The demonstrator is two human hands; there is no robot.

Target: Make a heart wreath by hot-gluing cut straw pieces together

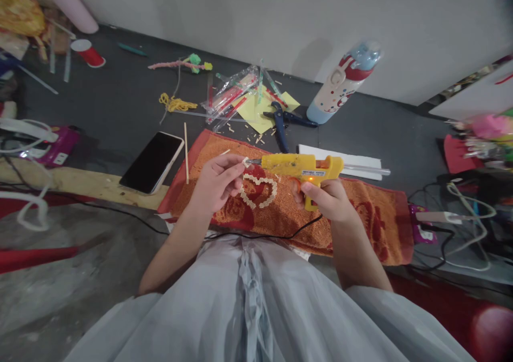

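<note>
Left hand (218, 183) pinches small pale piece (246, 162) at nozzle (255, 162) | right hand (331, 199) wrapped round yellow glue gun (288, 164) | heart outline (274, 192) on orange towel (377, 217) | clear packet (228, 86) holds red sticks (240, 92) | bottle (340, 86): contents hidden

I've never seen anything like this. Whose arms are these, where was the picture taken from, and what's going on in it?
There is no machine here, just a person's two bare hands. The one picture comes from a camera worn on that person's head, looking forward and down.

The right hand grips a yellow glue gun by its handle. The left hand pinches a small pale piece at the gun's tip; whether they touch is hard to tell.

Below lies an orange towel with a pale heart outline on it. Around it on the dark table are a phone, a blue cutting tool and a bottle.
</note>
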